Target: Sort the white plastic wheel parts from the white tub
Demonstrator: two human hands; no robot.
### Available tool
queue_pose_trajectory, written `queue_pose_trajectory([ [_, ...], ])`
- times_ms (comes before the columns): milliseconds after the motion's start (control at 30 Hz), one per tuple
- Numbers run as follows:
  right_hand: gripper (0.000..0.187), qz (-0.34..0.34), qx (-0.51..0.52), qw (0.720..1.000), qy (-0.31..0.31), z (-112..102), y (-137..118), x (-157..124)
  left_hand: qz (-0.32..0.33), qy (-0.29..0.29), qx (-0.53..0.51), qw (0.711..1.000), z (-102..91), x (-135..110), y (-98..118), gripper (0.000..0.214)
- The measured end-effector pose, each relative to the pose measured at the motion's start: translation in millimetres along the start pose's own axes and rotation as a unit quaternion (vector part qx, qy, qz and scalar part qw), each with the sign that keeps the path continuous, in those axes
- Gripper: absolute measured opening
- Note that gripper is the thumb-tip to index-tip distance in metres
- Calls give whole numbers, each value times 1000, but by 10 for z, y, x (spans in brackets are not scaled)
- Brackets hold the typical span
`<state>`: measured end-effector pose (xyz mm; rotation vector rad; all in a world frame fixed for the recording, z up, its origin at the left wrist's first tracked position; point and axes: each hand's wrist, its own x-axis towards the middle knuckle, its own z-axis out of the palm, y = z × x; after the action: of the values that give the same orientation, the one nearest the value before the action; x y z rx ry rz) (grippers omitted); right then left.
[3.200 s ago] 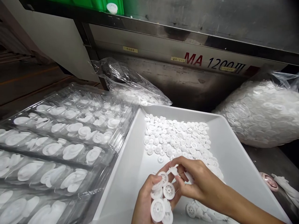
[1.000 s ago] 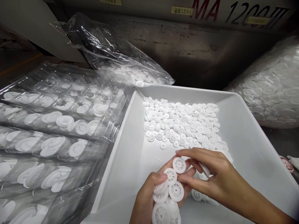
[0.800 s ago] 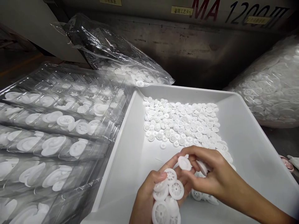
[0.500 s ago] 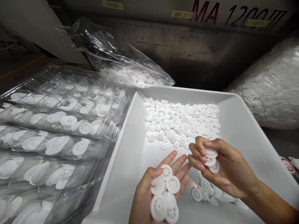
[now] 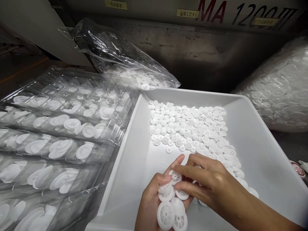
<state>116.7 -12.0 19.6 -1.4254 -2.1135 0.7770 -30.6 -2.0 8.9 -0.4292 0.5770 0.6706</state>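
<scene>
Several white spoked plastic wheels (image 5: 166,215) lie in the cupped palm of my left hand (image 5: 148,196), its thumb resting on the upper ones. My right hand (image 5: 213,178) reaches across from the right, its thumb and index finger closed around a wheel (image 5: 175,177) at the top of the handful. Other wheels it carries are mostly covered by its fingers. Both hands are above the near part of a white plastic bin (image 5: 131,173). Many loose wheels (image 5: 185,126) cover the bin's far floor and run down its right side beneath my right forearm.
Left of the bin, a clear compartment tray (image 5: 96,154) holds white parts in its cells. A clear plastic bag (image 5: 130,61) of white parts sits behind the bin. At the right bulges a large bag (image 5: 281,93) full of wheels. A machine panel (image 5: 156,38) stands behind.
My right hand has moved left and down from beside the left hand onto the wheels in it. The left fingers have curled in, and the forearm now covers part of the near pile.
</scene>
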Motion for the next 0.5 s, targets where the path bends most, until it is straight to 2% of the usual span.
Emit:
queue_pose_trajectory([
  [200, 6, -4, -39, 999, -12, -25, -29, 26, -11, -4, 33, 999, 40, 12, -2, 57],
  [333, 17, 10, -4, 1000, -23, -45, -9, 20, -10, -21, 65, 998, 67, 8, -13, 53],
  [500, 22, 70, 31, 997, 25, -106, 60, -40, -4, -64, 92, 994, 9, -11, -14, 46],
])
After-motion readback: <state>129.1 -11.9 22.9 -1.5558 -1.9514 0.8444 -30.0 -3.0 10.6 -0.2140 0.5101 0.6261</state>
